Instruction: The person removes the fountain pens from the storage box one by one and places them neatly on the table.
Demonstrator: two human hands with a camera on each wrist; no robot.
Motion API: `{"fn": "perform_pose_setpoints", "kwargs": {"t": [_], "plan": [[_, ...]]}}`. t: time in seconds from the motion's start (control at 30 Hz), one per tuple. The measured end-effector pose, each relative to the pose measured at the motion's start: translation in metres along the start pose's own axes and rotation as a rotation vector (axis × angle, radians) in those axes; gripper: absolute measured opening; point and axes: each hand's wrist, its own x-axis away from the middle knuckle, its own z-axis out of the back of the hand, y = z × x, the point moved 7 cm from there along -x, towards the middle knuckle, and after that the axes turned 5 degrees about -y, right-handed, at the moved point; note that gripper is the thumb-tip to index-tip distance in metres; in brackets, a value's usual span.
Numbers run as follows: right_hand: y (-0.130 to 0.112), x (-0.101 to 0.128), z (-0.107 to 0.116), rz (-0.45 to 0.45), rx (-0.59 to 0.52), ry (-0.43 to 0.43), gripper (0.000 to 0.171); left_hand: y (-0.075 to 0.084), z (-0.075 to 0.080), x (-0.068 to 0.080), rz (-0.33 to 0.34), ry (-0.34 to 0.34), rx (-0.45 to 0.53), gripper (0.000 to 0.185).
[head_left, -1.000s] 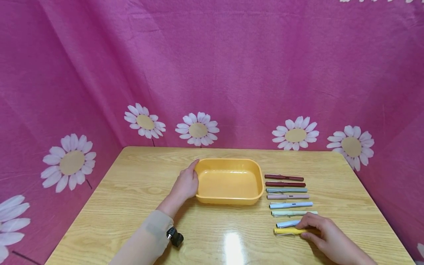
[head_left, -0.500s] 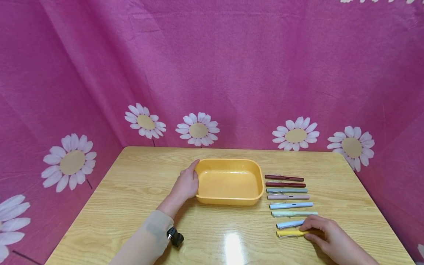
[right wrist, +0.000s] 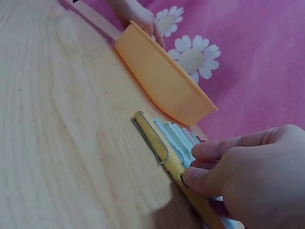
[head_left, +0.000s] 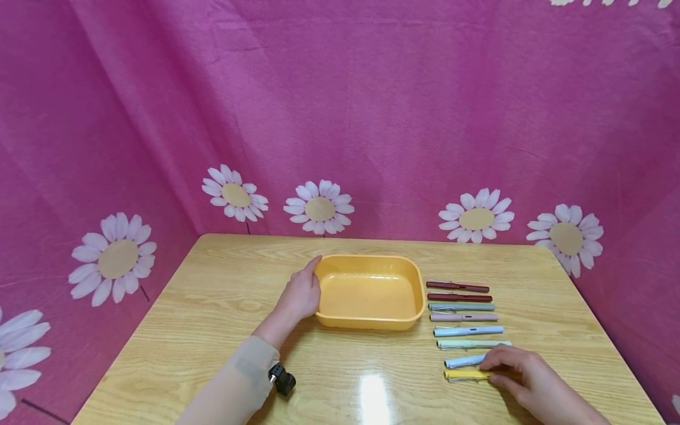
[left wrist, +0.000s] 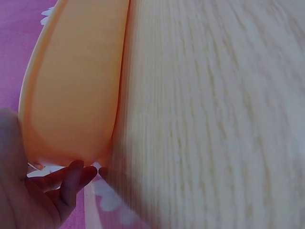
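Observation:
My left hand [head_left: 299,295] holds the left end of a yellow-orange plastic tray [head_left: 366,324], thumb at the rim. In the left wrist view, its fingers [left wrist: 71,183] bend against the tray's end wall. At the front right, my right hand [head_left: 526,378] pinches a yellow pen [head_left: 464,375] between thumb and fingers; the hand hides the pen's right end. Just behind it lies a pale blue pen [head_left: 464,361], partly covered by the fingers. In the right wrist view, the yellow pen [right wrist: 151,136] lies along the wood, its clip on the side away from the hand.
Behind these, several pens lie roughly parallel right of the tray: pale green [head_left: 473,344], light blue [head_left: 467,332], dusty pink [head_left: 464,317], grey-green [head_left: 461,307] and dark red [head_left: 459,297]. A pink flowered cloth [head_left: 372,118] stands behind the wooden table [head_left: 212,283].
The yellow pen in my right hand has shifted slightly to the right and toward the table's front. My left hand and the tray have stayed in place.

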Motion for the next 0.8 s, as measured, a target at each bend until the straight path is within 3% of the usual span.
{"fn": "perform_pose_setpoints", "kwargs": {"t": [0.27,0.57,0.8], "plan": [[-0.010,-0.014,0.015,0.001,-0.040,-0.002,0.037,0.002,0.000,-0.003,-0.001,-0.013,-0.015,0.051],[-0.025,-0.043,0.033,0.046,0.095,0.090,0.047,0.000,0.000,-0.006,-0.026,-0.021,0.037,0.051],[-0.034,-0.070,0.044,0.063,0.155,0.155,0.050,-0.001,0.007,-0.002,0.008,-0.027,0.116,0.052]]}}
